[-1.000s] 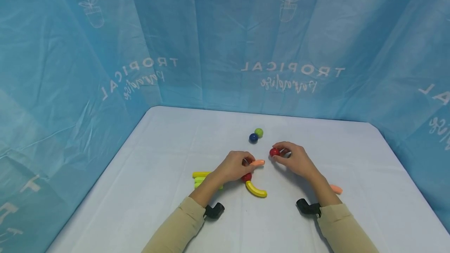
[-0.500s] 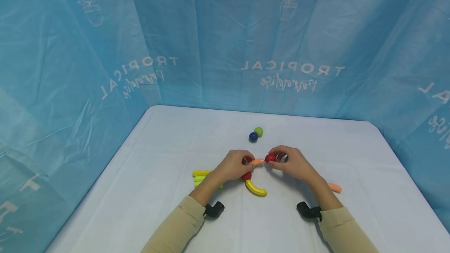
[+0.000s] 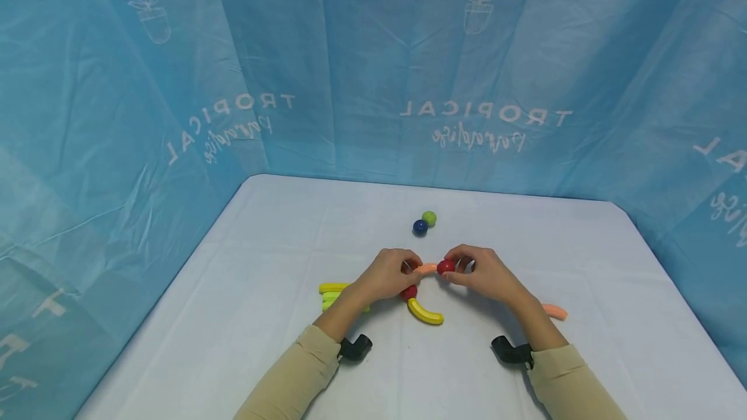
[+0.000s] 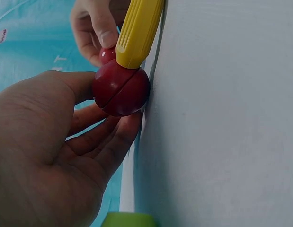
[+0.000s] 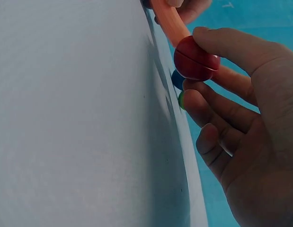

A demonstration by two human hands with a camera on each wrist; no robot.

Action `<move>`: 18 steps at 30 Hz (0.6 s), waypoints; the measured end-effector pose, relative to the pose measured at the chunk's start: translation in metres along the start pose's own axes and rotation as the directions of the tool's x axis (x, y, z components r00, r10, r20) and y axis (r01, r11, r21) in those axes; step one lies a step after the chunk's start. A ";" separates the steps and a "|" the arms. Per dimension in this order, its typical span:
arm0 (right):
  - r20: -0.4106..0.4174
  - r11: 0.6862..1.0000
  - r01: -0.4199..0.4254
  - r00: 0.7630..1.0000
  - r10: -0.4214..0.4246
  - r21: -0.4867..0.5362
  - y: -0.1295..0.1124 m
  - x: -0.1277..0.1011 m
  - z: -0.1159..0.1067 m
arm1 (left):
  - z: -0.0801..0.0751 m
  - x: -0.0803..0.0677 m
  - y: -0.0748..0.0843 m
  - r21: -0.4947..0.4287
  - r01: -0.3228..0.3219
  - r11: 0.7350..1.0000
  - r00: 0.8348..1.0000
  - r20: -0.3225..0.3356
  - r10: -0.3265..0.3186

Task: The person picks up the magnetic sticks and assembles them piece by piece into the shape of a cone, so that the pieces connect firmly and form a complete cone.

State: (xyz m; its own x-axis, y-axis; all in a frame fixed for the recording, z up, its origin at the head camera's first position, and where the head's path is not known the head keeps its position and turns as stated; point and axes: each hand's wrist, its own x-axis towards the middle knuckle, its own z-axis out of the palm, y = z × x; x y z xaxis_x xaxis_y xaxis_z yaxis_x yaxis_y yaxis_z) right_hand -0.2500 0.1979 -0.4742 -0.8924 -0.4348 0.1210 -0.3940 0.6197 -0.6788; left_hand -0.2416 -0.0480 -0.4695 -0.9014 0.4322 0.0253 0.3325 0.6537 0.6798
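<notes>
The small glossy red ball (image 3: 446, 267) sits above the middle of the white desk (image 3: 262, 264), pinched between the thumb and fingers (image 5: 222, 45) of the right hand (image 3: 487, 274) and pressed against the end of a short curved orange stick (image 3: 427, 268). The left hand (image 3: 388, 275) has its fingers curled round the other end of that stick, just above a second red ball (image 4: 120, 88) that touches a curved yellow stick (image 3: 425, 312). The ball looks hard, smooth and light, with a seam round its middle; it would probably slip or roll if let go, so a fingertip pinch across its widest part seems the safest hold. Near the left wrist lie stacked yellow and light-green sticks (image 3: 332, 295), and another orange piece (image 3: 554, 311) rests beside the right forearm. A dark blue ball (image 3: 419, 227) and a green ball (image 3: 429, 218) touch each other farther back. The blue cloth backdrop (image 3: 362, 50) reads "TROPICAL" with a script line beneath that is too faint to make out, and shows potted-plant drawings.
</notes>
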 end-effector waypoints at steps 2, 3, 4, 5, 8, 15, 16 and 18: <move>0.007 1.000 0.000 1.000 0.000 0.007 0.001 0.000 0.000 | 0.000 0.000 0.000 0.003 0.001 1.000 1.000 0.000 -0.001; 0.012 1.000 0.004 1.000 -0.004 0.011 0.001 0.000 0.000 | -0.001 0.000 0.001 0.001 0.002 1.000 1.000 0.001 -0.002; 0.019 1.000 0.006 1.000 -0.007 0.015 0.001 -0.001 0.000 | -0.001 -0.001 0.001 0.001 0.003 1.000 1.000 0.001 -0.003; 0.025 1.000 0.007 1.000 -0.007 0.018 0.001 -0.001 0.000 | -0.001 -0.001 0.001 0.002 0.004 1.000 1.000 0.002 -0.004; 0.052 1.000 -0.003 0.999 0.002 0.023 0.000 -0.001 0.000 | -0.001 0.000 0.001 0.002 0.009 1.000 1.000 0.005 -0.009; 0.082 1.000 -0.002 0.997 0.000 0.026 0.002 -0.002 0.000 | -0.001 0.000 0.003 0.004 0.026 1.000 1.000 0.010 -0.026; 0.081 1.000 -0.002 0.997 0.000 0.024 0.002 -0.002 0.000 | -0.001 0.000 0.003 0.003 0.027 1.000 1.000 0.011 -0.027; 0.080 1.000 0.000 0.997 -0.002 0.019 0.002 -0.002 0.000 | -0.001 0.000 0.003 0.003 0.026 1.000 1.000 0.013 -0.026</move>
State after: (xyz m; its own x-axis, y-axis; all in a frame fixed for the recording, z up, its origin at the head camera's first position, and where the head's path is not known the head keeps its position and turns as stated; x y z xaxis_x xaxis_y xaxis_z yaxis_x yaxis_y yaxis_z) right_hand -0.2488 0.1996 -0.4757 -0.8713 -0.4866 0.0641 -0.3900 0.6071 -0.6923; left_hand -0.2411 -0.0465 -0.4662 -0.9061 0.4230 -0.0023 0.3094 0.6666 0.6782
